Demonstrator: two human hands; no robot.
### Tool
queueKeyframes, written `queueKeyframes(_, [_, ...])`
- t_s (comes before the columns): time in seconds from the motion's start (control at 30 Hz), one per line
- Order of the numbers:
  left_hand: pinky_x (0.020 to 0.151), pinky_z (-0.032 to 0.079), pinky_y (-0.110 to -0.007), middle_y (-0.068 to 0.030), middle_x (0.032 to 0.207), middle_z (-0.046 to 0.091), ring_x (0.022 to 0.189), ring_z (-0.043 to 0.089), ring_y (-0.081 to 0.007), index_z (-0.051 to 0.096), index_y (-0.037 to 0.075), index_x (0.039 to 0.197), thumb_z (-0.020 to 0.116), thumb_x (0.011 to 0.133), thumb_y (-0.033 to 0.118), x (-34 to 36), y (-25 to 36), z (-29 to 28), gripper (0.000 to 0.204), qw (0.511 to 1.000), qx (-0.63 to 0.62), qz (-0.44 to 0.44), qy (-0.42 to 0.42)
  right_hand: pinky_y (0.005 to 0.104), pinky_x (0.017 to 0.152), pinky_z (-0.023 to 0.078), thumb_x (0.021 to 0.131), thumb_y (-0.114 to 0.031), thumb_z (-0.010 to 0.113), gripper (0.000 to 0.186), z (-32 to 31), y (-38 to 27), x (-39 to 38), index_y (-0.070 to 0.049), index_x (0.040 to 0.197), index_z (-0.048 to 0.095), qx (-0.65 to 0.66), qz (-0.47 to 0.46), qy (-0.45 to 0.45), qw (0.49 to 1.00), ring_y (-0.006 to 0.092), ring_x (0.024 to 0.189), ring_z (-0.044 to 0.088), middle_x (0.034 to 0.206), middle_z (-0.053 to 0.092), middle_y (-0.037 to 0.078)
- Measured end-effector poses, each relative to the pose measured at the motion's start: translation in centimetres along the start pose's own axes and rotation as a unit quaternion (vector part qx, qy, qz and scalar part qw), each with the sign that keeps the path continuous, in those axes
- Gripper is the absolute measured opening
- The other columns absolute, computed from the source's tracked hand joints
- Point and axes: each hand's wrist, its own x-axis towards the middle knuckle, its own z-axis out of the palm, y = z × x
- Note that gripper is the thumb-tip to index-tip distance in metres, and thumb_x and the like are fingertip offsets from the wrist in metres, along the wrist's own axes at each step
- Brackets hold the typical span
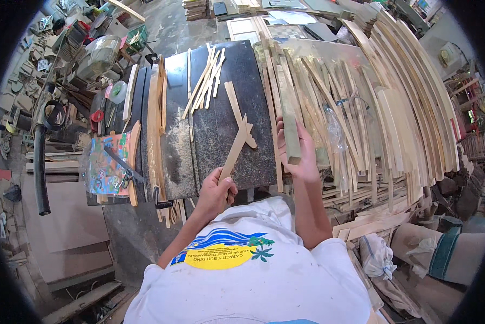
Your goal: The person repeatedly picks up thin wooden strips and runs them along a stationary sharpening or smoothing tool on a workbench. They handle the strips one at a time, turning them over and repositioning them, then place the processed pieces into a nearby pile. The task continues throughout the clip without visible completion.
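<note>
While left hand (pixel 215 190) fingers grip a notched strip (pixel 237 144), right hand (pixel 299 154) fingers clasp a greenish slat (pixel 288 121).

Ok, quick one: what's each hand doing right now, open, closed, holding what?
Left hand: closed around the lower end of a flat wooden strip on the dark slab.
Right hand: closed on a greenish wooden slat.

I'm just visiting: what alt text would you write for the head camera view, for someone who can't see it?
Seen from above, a person's left hand grips a flat wooden strip lying on a dark worktable, its far end beside a second strip. The right hand holds a greenish wooden slat upright over a big heap of wooden slats. A small bundle of thin sticks lies farther back.
</note>
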Motion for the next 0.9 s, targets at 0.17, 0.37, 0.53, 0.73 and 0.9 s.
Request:
queueKeyframes(0.17, [0.052,0.049,-0.028,-0.0067,0.079,0.065,0.057,0.058,-0.0119,0.053,0.002,0.131,0.055,0.103,0.011,-0.1,0.5,0.2,0.029,1.000,-0.003,0.000,-0.004,0.0293,0.091,0.065,0.111,-0.022,0.055,0.031,1.3,0.6,0.4,0.005,0.125,0.063,-0.035,-0.023,0.001,0.999,0.0214,0.106,0.072,0.119,0.069,0.016])
queueKeyframes(0.37, [0.051,0.048,-0.029,-0.0042,0.081,0.065,0.061,0.059,-0.0117,0.054,0.004,0.134,0.057,0.105,0.013,0.2,0.1,0.0,0.030,1.000,0.001,0.001,-0.001,0.0322,0.092,0.061,0.112,-0.024,0.052,0.028,1.9,1.4,1.3,-0.004,0.129,0.062,-0.076,-0.013,0.012,0.997,0.0199,0.107,0.071,0.116,0.072,0.012])
queueKeyframes(0.53, [0.051,0.048,-0.028,-0.0038,0.081,0.065,0.062,0.060,-0.0116,0.054,0.004,0.134,0.057,0.106,0.013,0.2,0.2,0.1,0.030,1.000,-0.001,0.009,-0.009,0.0335,0.095,0.060,0.112,-0.025,0.053,0.028,1.9,1.3,1.8,-0.004,0.130,0.062,-0.056,-0.005,0.007,0.998,0.0204,0.108,0.071,0.116,0.072,0.011])
queueKeyframes(0.73, [0.052,0.048,-0.029,-0.0040,0.080,0.065,0.062,0.060,-0.0117,0.054,0.004,0.135,0.057,0.106,0.014,0.3,0.0,0.1,0.031,1.000,-0.002,0.014,-0.005,0.0320,0.093,0.066,0.111,-0.020,0.055,0.032,2.3,1.3,1.9,0.007,0.126,0.063,-0.038,-0.015,-0.015,0.999,0.0243,0.110,0.072,0.121,0.068,0.019])
queueKeyframes(0.9, [0.053,0.048,-0.029,-0.0043,0.081,0.065,0.063,0.059,-0.0113,0.054,0.005,0.135,0.057,0.106,0.014,0.4,0.4,0.6,0.031,1.000,-0.002,0.005,0.000,0.0298,0.088,0.066,0.110,-0.024,0.057,0.032,2.5,1.2,1.7,0.004,0.125,0.065,-0.058,-0.021,0.008,0.998,0.0208,0.102,0.072,0.117,0.070,0.016])
